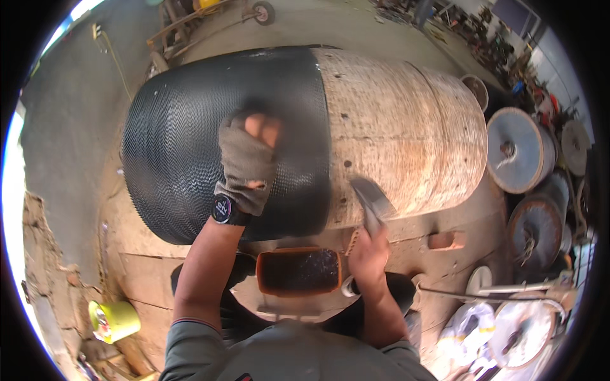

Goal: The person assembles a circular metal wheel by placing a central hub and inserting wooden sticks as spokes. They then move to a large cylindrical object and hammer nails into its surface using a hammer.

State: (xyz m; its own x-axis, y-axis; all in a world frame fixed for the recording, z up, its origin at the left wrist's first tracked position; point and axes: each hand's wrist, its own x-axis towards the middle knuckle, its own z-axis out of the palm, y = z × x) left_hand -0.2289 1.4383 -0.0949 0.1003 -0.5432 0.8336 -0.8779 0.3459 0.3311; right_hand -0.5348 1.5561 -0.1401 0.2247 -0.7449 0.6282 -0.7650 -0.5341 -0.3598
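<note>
A big wooden drum (394,127) lies across in front of me, bare on its right part and dotted with small dark holes. Its left part wears a black, finely ridged covering (181,133). My left hand (248,159), in a worn grey-brown fingerless glove with a watch at the wrist, is over that covering; blur hides how its fingers are set. My right hand (370,251) is closed round the handle of a tool with a broad metal head (373,200). The head is near the drum's lower edge; blur hides its exact kind and whether it touches.
Between my knees stands an orange-rimmed tray (298,293) with a dark inside. A brick-like block (447,240) lies on the floor to the right. Several large reels (518,149) line the right side. A yellow bucket (121,320) stands lower left, and a wheeled cart (210,32) is at the back.
</note>
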